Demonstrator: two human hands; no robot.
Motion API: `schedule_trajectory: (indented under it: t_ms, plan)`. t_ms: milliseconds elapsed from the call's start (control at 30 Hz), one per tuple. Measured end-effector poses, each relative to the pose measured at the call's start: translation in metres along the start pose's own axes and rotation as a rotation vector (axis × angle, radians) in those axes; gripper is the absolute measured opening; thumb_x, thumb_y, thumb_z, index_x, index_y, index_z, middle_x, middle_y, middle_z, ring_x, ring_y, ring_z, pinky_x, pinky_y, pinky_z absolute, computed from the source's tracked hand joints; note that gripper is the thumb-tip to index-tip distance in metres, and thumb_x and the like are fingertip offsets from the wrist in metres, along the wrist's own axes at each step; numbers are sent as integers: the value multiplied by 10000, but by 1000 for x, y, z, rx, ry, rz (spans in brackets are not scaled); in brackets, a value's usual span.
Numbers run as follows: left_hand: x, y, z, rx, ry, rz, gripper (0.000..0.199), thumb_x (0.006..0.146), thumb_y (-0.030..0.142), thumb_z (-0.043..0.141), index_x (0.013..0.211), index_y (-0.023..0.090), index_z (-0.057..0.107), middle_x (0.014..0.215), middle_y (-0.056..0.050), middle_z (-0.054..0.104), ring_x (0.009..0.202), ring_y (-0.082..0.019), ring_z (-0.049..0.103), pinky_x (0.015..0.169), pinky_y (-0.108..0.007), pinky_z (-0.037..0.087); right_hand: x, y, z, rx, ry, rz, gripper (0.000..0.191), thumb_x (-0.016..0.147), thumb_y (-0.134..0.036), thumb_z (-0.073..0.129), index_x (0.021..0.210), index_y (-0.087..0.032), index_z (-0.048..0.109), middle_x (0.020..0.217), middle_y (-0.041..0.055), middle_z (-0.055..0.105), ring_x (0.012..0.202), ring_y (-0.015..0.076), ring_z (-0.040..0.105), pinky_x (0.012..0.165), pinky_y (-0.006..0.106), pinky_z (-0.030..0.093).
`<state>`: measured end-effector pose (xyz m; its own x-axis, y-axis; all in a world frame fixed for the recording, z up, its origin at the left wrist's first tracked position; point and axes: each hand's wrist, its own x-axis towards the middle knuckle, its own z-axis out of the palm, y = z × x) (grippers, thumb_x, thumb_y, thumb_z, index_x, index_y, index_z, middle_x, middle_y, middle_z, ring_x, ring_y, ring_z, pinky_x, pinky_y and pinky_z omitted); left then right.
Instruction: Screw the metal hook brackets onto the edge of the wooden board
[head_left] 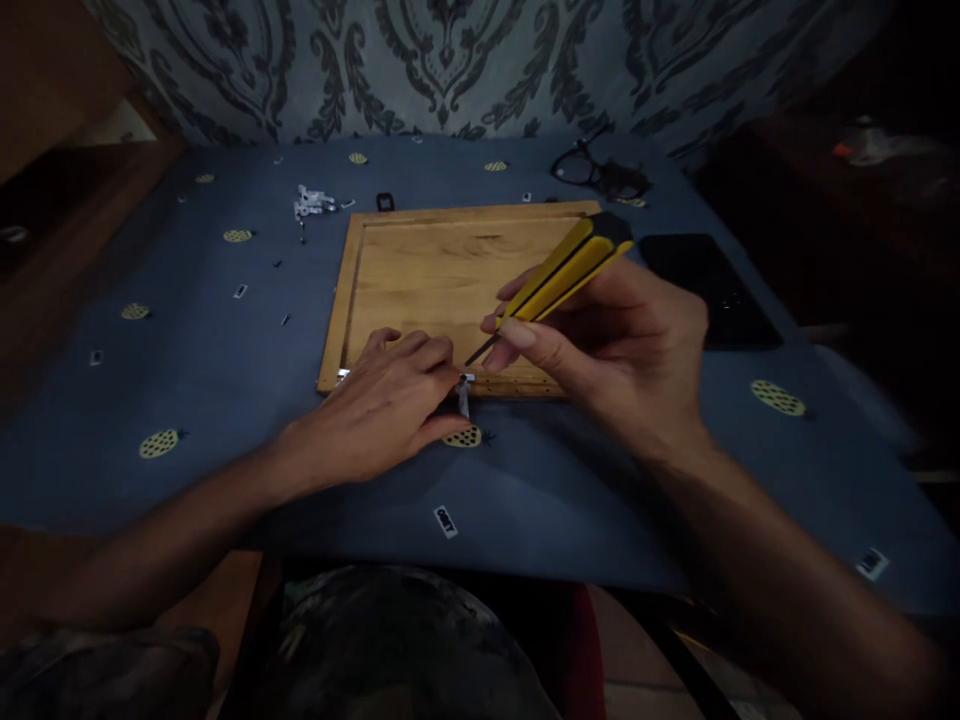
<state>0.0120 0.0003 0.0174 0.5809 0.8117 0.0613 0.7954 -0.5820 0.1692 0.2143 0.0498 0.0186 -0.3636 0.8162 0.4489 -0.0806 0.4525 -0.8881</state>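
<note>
A framed wooden panel point(450, 270) lies flat before me, with a row of small holes along its near edge. My right hand point(600, 350) is closed around a yellow and black screwdriver point(562, 265), its thin shaft slanting down left to the near edge. The tip is close to a small metal hinge point(464, 388) at that edge. My left hand point(390, 400) rests over the near left part of the panel, fingers bent, thumb and fingers pinching the hinge. Another bit of shiny metal point(343, 376) shows at the near left corner.
Several metal hinges point(315, 203) lie in a pile at the back left, with loose screws point(285, 319) nearby. A small black square piece point(385, 202) sits behind the panel. Glasses point(577, 168) lie at the back right, and a black tablet point(709, 290) lies right of the panel.
</note>
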Motion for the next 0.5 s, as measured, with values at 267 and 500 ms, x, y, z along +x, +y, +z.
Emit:
schedule_trajectory:
  t_ms: [267,500]
  plan:
    - [-1,-2,2,10,9,11,292,1039,426,640,1144,162,706,1239,-116,690,1165,-298,629,1035,-489,448,-1,2,1,-5,-25,55,265,799,-461,894,858,-276,714,813,-37,714,644,146,727,643,304,645]
    - [-2,-1,3,8,16,-4,284,1024,419,665,1145,165,703,1281,-121,687,1175,-301,629,1031,-483,451,-2,5,1,24,-51,64,270,793,-450,901,865,-266,718,792,-37,714,661,157,744,652,296,653]
